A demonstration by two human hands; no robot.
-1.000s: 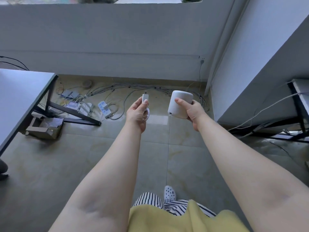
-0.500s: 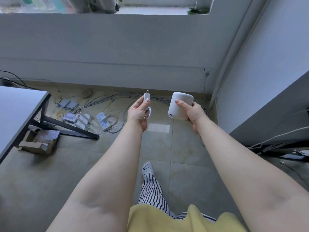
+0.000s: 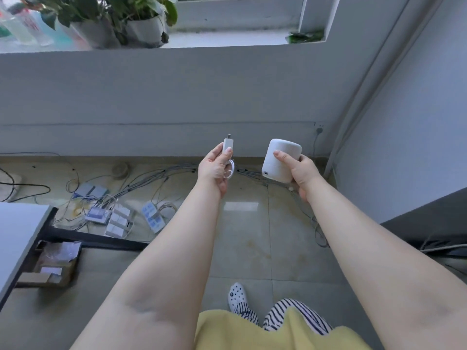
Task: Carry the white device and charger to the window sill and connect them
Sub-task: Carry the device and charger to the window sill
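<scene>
My right hand grips the white device, a rounded cylinder with a small port low on its side, held upright at arm's length. My left hand holds the white charger, its metal plug pointing up and a coil of white cable looped under my fingers. The two objects are apart, side by side in the air. The window sill runs along the top of the view, above a grey wall, well beyond both hands.
Potted plants and bottles crowd the sill's left part. Tangled cables and power strips lie on the tiled floor below the wall. A table edge and a cardboard box stand left; dark furniture right.
The view has tilted up and I have stepped closer to the wall, so the sill and plants now show. Both hands keep their hold and stay level.
</scene>
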